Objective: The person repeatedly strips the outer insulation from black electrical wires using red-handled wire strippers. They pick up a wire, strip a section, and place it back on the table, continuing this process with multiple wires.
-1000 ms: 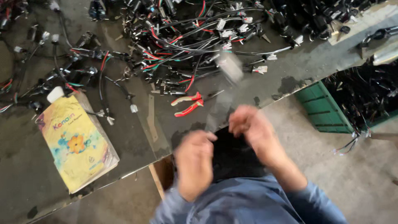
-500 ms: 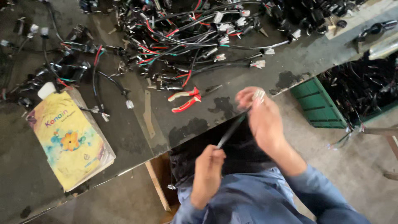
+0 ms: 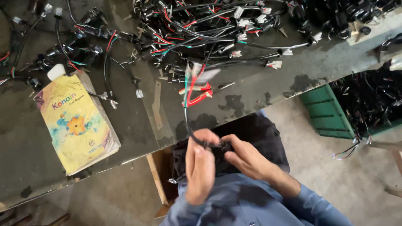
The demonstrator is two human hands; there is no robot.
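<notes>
In the head view, the left hand (image 3: 200,167) and the right hand (image 3: 247,157) meet below the front edge of the dark tabletop (image 3: 138,121). The fingers of both hands are closed around a small black connector (image 3: 221,146) of a wire harness (image 3: 187,113). Its wires go up over the edge, beside the red pliers (image 3: 200,94). A yellow book (image 3: 77,123) lies well apart at the left; a green crate (image 3: 324,113) stands at the right.

Yellow notebook (image 3: 77,125), red-handled pliers (image 3: 199,94), green crate (image 3: 328,113), dark workbench (image 3: 25,159)
</notes>
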